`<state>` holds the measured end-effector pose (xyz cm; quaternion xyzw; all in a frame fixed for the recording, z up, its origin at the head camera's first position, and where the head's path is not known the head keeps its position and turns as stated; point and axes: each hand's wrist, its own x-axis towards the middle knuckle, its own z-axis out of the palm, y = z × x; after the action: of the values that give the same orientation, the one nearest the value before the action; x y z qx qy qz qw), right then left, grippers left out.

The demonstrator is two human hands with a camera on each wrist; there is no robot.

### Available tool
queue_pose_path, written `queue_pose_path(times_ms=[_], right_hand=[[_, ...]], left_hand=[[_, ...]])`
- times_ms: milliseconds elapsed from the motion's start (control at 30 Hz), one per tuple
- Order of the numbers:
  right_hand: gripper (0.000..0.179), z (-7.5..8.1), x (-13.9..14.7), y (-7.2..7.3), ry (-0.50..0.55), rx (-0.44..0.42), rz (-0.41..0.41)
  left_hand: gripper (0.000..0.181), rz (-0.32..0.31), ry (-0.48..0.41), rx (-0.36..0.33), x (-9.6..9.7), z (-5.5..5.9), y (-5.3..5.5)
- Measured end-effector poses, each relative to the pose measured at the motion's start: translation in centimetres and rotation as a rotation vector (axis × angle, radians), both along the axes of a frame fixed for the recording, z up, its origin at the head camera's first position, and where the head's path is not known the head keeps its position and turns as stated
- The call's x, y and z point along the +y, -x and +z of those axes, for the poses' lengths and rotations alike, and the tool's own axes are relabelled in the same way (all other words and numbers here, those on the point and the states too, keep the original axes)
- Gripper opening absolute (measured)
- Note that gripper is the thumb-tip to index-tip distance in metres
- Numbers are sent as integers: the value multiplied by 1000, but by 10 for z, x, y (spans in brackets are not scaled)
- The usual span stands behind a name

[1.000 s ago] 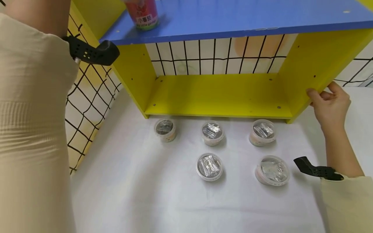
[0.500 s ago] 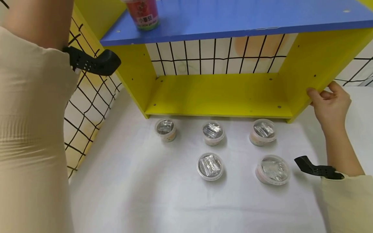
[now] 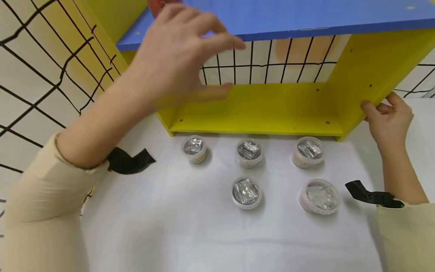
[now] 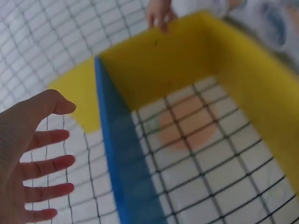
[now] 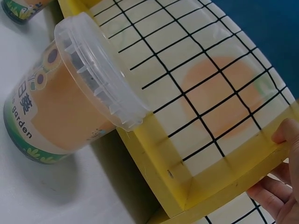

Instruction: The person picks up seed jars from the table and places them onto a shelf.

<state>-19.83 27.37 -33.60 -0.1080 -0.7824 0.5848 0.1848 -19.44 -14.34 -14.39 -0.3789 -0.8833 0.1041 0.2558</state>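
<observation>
Left hand: fingers parted, holding nothing, before the blue board | Right hand: gripping the yellow shelf unit by its right side panel | Red cup: blue board's left end, partly hidden by left hand | Five tubs: white surface, two rows, before the shelf unit

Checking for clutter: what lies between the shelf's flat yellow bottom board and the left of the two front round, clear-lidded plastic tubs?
In the head view, the back row's middle tub stands between the board and that front tub.
</observation>
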Motion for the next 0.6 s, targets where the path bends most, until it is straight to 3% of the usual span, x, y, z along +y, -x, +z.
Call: queue_pose_path(times_ms=[100,200,300,433,500,600], right_hand=[[45,3,0,0,-3,-14,-3],[46,5,0,2,2,-27,1],[46,5,-1,4,-9,-22,3],[45,5,1,4,-32,-6,-8],[45,4,2,3,-36,-14,-8],[46,2,2,1,-36,-20,-5]], left_hand=[[60,-7,-7,-92,14,-12,-60],[51,-37,-37,-149,17,-26,-87],[44,-52,-64,-166,14,-43,-96],[35,-58,-115,-211,7,-65,-99],[36,-37,-117,-263,4,-78,-101],[42,19,-80,-396,0,-99,-102]])
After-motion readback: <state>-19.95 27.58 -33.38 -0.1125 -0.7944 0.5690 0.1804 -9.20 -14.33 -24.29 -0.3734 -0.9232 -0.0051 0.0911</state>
